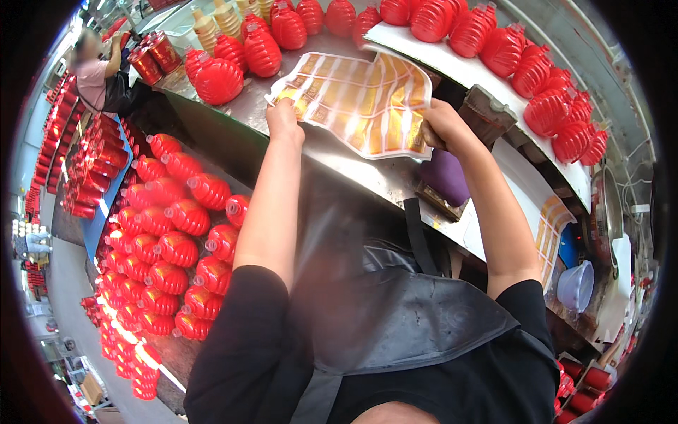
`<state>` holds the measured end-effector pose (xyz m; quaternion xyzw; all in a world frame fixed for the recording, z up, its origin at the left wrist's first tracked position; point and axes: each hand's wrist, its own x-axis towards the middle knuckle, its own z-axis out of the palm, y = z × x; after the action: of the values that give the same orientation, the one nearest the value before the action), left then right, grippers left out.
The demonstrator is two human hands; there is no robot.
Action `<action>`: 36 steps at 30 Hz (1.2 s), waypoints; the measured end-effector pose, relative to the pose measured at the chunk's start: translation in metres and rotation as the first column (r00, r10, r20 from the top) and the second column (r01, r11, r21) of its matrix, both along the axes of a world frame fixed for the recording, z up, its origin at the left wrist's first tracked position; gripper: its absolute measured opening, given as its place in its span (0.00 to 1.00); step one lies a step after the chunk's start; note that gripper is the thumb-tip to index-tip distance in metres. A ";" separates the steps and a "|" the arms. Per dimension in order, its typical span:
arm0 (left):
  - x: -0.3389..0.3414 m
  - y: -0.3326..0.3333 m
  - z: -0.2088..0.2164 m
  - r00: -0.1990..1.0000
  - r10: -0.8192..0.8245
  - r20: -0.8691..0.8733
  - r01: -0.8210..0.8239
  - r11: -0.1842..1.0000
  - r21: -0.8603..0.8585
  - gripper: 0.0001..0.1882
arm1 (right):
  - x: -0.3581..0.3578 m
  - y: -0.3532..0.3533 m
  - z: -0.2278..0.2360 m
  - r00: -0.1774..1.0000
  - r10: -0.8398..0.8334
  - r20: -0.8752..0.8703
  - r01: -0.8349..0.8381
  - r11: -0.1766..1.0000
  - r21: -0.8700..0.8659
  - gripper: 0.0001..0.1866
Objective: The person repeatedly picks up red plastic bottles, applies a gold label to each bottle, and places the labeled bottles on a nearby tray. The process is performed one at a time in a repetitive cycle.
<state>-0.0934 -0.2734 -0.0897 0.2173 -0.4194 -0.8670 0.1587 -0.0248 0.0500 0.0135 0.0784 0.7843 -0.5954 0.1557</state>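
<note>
A sheet of gold and white printed labels (360, 106) is stretched between my two hands above the metal workbench. My left hand (284, 121) pinches its lower left corner. At the right edge, my right hand (443, 126) is closed on the same sheet, some of its fingers hidden from sight. The sheet is wavy, its upper edge curling. Just below my right hand sits a rounded purple object (445, 178) on the bench. Red ribbed bottles (219, 81) stand on the bench beyond my left hand.
More red bottles (505, 49) line a white raised shelf (438, 53) behind the bench. Many others (169, 247) are massed at left below. Another label sheet (558, 230) and a pale blue bowl (575, 286) lie at right. A co-worker (99, 74) is at the far left.
</note>
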 end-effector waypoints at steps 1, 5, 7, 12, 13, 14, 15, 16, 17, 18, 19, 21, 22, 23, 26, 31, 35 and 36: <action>-0.005 -0.010 -0.005 1.000 -0.025 0.014 0.025 0.999 0.043 0.18 | 0.001 0.008 -0.006 0.999 0.019 0.030 -0.018 1.000 -0.016 0.13; -0.012 -0.036 -0.021 0.992 -0.114 0.058 0.102 0.979 0.177 0.19 | 0.005 0.025 -0.026 0.997 -0.016 0.075 0.018 1.000 -0.026 0.09; -0.013 -0.039 -0.022 0.988 -0.147 0.047 0.136 0.973 0.184 0.18 | 0.009 0.025 -0.032 0.999 -0.028 0.043 0.029 0.999 -0.020 0.11; -0.003 -0.040 -0.017 0.993 -0.107 0.054 0.089 0.960 0.266 0.21 | 0.016 0.023 -0.036 0.994 -0.106 -0.022 0.108 0.993 0.055 0.10; -0.001 -0.041 -0.013 0.991 -0.130 0.020 0.118 0.947 0.300 0.23 | 0.017 0.023 -0.036 0.993 -0.111 -0.035 0.113 0.992 0.060 0.10; 0.002 -0.042 -0.011 0.990 -0.138 0.013 0.126 0.936 0.329 0.25 | 0.018 0.024 -0.038 0.994 -0.107 -0.034 0.108 0.993 0.046 0.10; 0.005 -0.041 -0.009 0.988 -0.156 -0.019 0.155 0.938 0.309 0.31 | 0.018 0.025 -0.039 0.994 -0.113 0.001 0.112 0.992 0.059 0.11; 0.008 -0.040 -0.007 0.987 -0.156 -0.031 0.158 0.935 0.317 0.33 | 0.018 0.025 -0.042 0.992 -0.121 -0.024 0.123 0.989 0.079 0.11; 0.010 -0.039 -0.005 0.986 -0.158 -0.043 0.163 0.931 0.325 0.34 | 0.018 0.025 -0.045 0.988 -0.143 -0.056 0.148 0.985 0.094 0.11; 0.012 -0.038 -0.002 0.985 -0.161 -0.055 0.170 0.927 0.333 0.36 | 0.018 0.025 -0.047 0.982 -0.169 -0.087 0.178 0.978 0.110 0.11; 0.015 -0.037 0.000 0.984 -0.166 -0.063 0.177 0.927 0.331 0.38 | 0.017 0.025 -0.050 0.976 -0.206 -0.070 0.211 0.973 0.089 0.13; 0.020 -0.037 0.003 0.981 -0.174 -0.082 0.191 0.927 0.324 0.42 | 0.017 0.024 -0.054 0.977 -0.187 -0.106 0.201 0.969 0.143 0.13; 0.021 -0.038 0.004 0.983 -0.161 -0.088 0.181 0.922 0.342 0.42 | 0.017 0.024 -0.054 0.976 -0.189 -0.109 0.206 0.962 0.179 0.13; 0.021 -0.039 0.005 0.984 -0.149 -0.097 0.174 0.918 0.356 0.43 | 0.017 0.024 -0.054 0.978 -0.166 -0.125 0.188 0.965 0.184 0.14; 0.017 -0.043 0.003 0.988 -0.152 -0.041 0.156 0.909 0.387 0.39 | 0.017 0.021 -0.052 0.980 -0.144 -0.136 0.174 0.954 0.245 0.17; 0.009 -0.054 -0.010 0.978 -0.205 -0.042 0.205 0.900 0.386 0.30 | 0.018 0.018 -0.047 0.980 -0.149 -0.136 0.179 0.953 0.246 0.19; 0.007 -0.058 -0.020 0.972 -0.230 -0.039 0.229 0.908 0.352 0.25 | 0.017 0.022 -0.052 0.986 -0.127 -0.110 0.146 0.970 0.192 0.17; 0.008 -0.059 -0.022 0.975 -0.220 -0.010 0.208 0.906 0.369 0.24 | 0.016 0.024 -0.055 0.988 -0.127 -0.087 0.140 0.974 0.176 0.17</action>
<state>-0.0858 -0.3321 -0.1116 0.2097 -0.2735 -0.9387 0.0124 -0.0091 0.0736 -0.0412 0.1222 0.8335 -0.5332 0.0778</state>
